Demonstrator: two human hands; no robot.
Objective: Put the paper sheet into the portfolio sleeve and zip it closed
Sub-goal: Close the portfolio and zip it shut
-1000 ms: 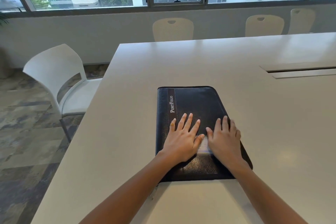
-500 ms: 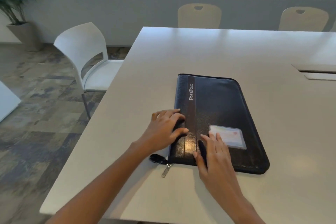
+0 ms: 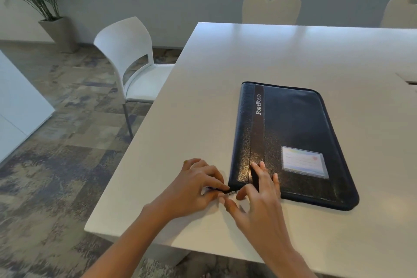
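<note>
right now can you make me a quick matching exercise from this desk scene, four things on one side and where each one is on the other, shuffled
Things:
1. portfolio
2. left hand
3. white chair
4. potted plant

Places:
A. on the floor by the wall under the window
B. lying flat on the white table
C. at the portfolio's near left corner, by the zipper end
D. standing at the table's left side

Pairs: 1-B, 2-C, 3-D, 4-A
</note>
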